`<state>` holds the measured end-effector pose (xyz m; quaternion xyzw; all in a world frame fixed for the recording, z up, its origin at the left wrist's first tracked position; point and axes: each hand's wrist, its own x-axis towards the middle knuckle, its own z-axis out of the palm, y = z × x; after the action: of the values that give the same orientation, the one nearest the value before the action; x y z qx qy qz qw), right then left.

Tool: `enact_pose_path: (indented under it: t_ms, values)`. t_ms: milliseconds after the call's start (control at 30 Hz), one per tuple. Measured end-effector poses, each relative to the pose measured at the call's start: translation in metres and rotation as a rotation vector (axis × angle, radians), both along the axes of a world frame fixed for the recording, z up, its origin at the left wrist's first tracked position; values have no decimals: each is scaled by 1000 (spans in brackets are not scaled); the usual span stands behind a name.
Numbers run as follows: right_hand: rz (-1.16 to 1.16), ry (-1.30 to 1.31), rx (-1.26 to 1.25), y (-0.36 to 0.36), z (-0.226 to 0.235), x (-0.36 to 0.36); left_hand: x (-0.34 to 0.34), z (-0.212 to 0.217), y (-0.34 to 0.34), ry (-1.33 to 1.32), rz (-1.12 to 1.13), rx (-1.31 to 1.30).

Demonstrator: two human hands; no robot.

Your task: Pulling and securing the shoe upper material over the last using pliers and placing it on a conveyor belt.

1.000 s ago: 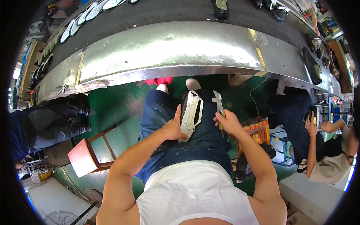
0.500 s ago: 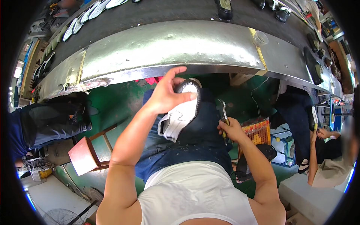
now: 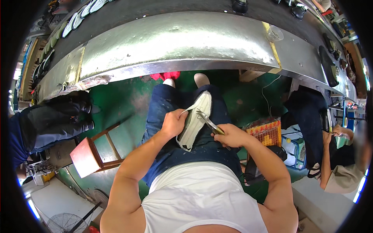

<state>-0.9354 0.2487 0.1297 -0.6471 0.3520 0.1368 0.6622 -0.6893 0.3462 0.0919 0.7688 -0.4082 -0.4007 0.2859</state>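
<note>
A white shoe (image 3: 191, 131) with dark stitching along its rim lies tilted over my lap, its toe end pointing away from me. My left hand (image 3: 173, 123) is closed on its left edge, pinching a strip of the white upper between thumb and fingers. In my right hand (image 3: 232, 136) is a pair of pliers (image 3: 210, 124) with a curved metal head and yellow-and-dark handles. The metal jaws reach over the shoe's opening near its middle; whether they grip the material I cannot tell.
A metal-edged bench (image 3: 175, 42) with a dark belt carrying shoes runs across the front. A wooden stool (image 3: 86, 157) stands left, a beaded seat mat (image 3: 268, 134) right. Another person (image 3: 342, 171) works at far right; someone's dark-trousered legs (image 3: 58, 124) are at left.
The shoe has come down toward my lap and turned over, now showing its opening. My left hand has moved to its edge, and my right hand has brought the pliers in from the right.
</note>
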Motion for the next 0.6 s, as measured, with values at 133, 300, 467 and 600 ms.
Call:
enact_pose_path:
  t_ms: [133, 300, 467, 600]
  values:
    - [60, 26, 105, -10, 4, 12, -8, -2, 2, -95, -69, -231]
    - [267, 209, 78, -33, 34, 28, -13, 1, 9, -210, -122, -431]
    - [542, 277, -39, -55, 44, 36, -5, 1, 2, -90, -282, -354]
    - [613, 151, -629, -40, 39, 33, -4, -54, 1, 697, -20, -8]
